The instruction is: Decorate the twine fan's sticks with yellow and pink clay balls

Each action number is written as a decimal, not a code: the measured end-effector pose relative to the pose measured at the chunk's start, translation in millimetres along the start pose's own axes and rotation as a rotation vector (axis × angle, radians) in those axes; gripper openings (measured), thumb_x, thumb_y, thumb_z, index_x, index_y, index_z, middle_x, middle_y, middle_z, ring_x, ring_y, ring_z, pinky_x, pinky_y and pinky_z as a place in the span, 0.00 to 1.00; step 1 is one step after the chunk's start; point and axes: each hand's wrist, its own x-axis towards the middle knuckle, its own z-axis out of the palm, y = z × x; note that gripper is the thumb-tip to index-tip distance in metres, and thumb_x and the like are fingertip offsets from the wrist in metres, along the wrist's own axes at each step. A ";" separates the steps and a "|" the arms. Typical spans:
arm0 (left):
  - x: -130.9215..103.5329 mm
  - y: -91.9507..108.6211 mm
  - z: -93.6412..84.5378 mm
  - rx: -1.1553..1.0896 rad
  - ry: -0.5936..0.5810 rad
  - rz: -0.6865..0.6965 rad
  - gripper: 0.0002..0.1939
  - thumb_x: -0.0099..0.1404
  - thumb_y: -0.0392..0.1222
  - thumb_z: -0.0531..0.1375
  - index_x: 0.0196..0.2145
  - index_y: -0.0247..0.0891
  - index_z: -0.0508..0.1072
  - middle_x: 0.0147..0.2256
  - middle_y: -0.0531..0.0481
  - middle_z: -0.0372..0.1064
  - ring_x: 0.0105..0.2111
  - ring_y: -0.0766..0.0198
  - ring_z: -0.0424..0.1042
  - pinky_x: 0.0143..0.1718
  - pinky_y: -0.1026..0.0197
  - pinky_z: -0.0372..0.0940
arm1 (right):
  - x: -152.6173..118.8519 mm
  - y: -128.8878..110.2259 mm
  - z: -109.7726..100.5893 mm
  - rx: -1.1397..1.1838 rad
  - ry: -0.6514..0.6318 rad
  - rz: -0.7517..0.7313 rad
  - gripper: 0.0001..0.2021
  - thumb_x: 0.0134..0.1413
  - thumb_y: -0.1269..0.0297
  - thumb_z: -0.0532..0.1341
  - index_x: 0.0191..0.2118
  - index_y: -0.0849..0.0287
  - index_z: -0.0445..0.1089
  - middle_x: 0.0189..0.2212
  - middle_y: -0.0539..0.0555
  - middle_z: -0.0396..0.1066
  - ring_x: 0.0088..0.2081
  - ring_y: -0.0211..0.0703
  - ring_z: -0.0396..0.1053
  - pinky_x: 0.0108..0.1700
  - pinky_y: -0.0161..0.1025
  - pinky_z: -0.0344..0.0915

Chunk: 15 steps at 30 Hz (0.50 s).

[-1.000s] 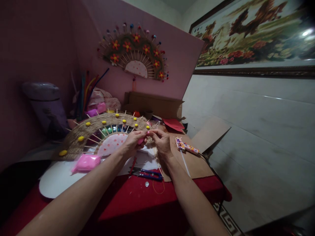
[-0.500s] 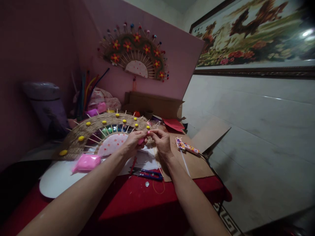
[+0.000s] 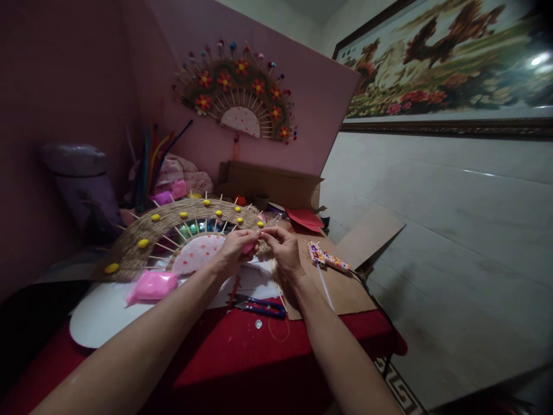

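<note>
Pink modelling clay [image 3: 247, 248] shows inside my left hand [image 3: 237, 249], whose fingers are curled round it. My right hand [image 3: 281, 246] pinches a small bit of the same clay at its fingertips, touching the left fingertips. Just behind and left of the hands leans a fan-shaped craft piece [image 3: 170, 222], a twine-wrapped arc on sticks dotted with yellow clay ovals, with a spotted half-round centre. A pink clay packet [image 3: 153, 286] lies on the white board [image 3: 97, 320] left of my hands.
Blue-handled thread snips [image 3: 263, 306] and a small clear gem [image 3: 258, 324] lie on the red cloth [image 3: 224, 351]. A flower-patterned glue gun [image 3: 328, 257] rests on cardboard [image 3: 352, 294] at right. A finished-looking fan [image 3: 237, 98] hangs on the pink wall.
Both hands keep almost the same place and hold on the pink clay. Only a very slight shift of the view shows.
</note>
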 end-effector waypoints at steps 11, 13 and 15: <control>4.1 -2.1 1.5 0.242 0.096 0.135 0.18 0.51 0.53 0.64 0.24 0.34 0.68 0.15 0.56 0.60 0.13 0.74 0.52 0.15 0.68 0.44 | 3.0 -8.4 -2.8 0.052 0.036 0.095 0.10 0.42 0.57 0.66 0.28 0.59 0.72 0.25 0.49 0.71 0.26 0.36 0.66 0.28 0.34 0.65; 4.5 -2.8 0.8 0.515 0.185 0.279 0.15 0.55 0.51 0.60 0.24 0.35 0.70 0.16 0.54 0.63 0.16 0.71 0.58 0.19 0.67 0.50 | 6.7 -8.5 -7.8 0.065 0.084 0.164 0.12 0.42 0.56 0.66 0.30 0.59 0.71 0.24 0.48 0.69 0.21 0.33 0.62 0.22 0.32 0.60; 3.3 -3.6 -0.4 0.879 0.252 0.403 0.12 0.58 0.47 0.59 0.25 0.36 0.73 0.21 0.50 0.69 0.22 0.66 0.66 0.25 0.65 0.56 | 11.2 -5.3 -14.8 0.043 0.137 0.197 0.13 0.40 0.57 0.66 0.31 0.59 0.70 0.22 0.46 0.67 0.19 0.32 0.60 0.19 0.31 0.58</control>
